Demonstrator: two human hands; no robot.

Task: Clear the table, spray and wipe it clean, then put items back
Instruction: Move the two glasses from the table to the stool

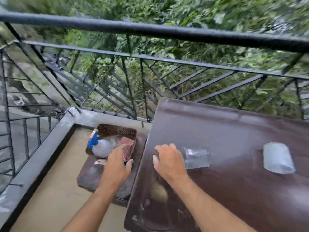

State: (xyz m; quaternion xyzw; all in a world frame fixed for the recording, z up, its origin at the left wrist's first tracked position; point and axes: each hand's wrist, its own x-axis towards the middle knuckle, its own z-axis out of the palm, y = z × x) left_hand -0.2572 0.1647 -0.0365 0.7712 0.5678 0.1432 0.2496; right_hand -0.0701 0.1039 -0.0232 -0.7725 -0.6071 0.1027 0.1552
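A dark brown table (234,181) fills the right of the view. On it lie a clear glass or plastic piece (197,158) and a pale cylinder-shaped item (277,158) on its side. My right hand (168,159) rests with fingers spread on the table's left edge, holding nothing. My left hand (117,163) hovers open over a low brown stool (93,176) to the left. On the stool stands a dark tray (117,129) with a spray bottle (98,144) with a blue head and a reddish checked cloth (127,146). The image is motion-blurred.
A black metal railing (150,30) runs around the balcony, with greenery behind it. A grey concrete kerb (50,144) borders the tan floor (55,190) on the left. A staircase railing shows at far left.
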